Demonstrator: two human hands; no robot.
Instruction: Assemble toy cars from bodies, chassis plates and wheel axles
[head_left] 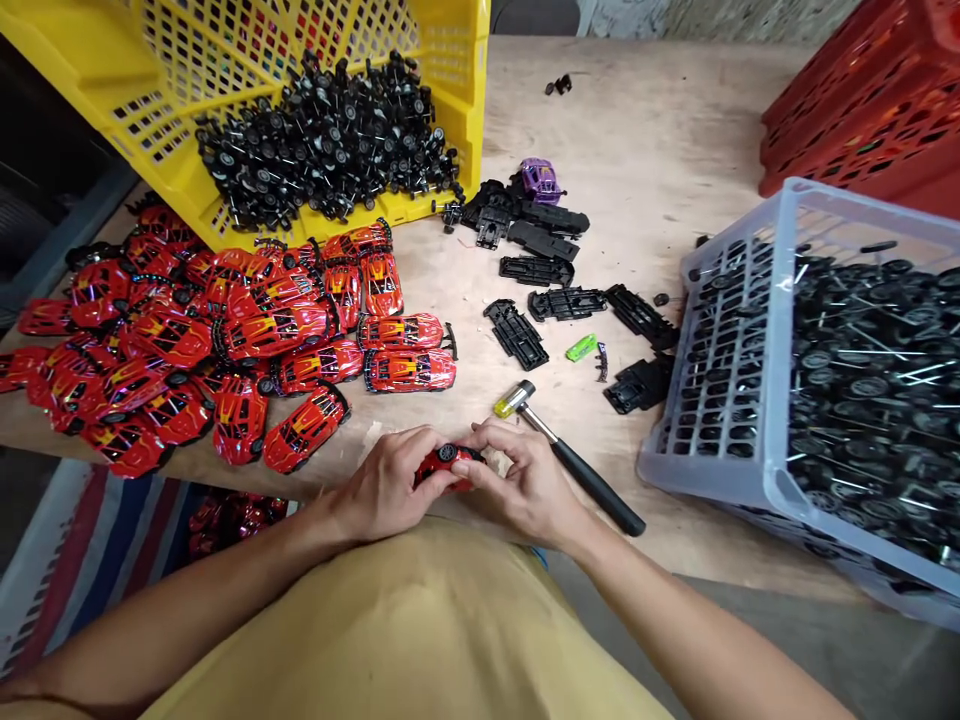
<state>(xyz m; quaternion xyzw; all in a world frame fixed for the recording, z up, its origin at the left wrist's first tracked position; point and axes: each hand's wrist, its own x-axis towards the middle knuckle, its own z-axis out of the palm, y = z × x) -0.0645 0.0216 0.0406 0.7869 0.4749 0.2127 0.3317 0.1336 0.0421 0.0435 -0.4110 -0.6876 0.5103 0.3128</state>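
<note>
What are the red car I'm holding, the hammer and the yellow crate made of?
Red car: probably glossy plastic, from its sheen. Hammer: shaft looks like polished metal, from its silvery shine; matte black grip could be rubber or plastic. Yellow crate: likely smooth molded plastic, from its even colour and latticed shape.

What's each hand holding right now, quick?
Left hand: closed, gripping one end of a red car.
Right hand: closed, gripping the same car's other end.
</note>
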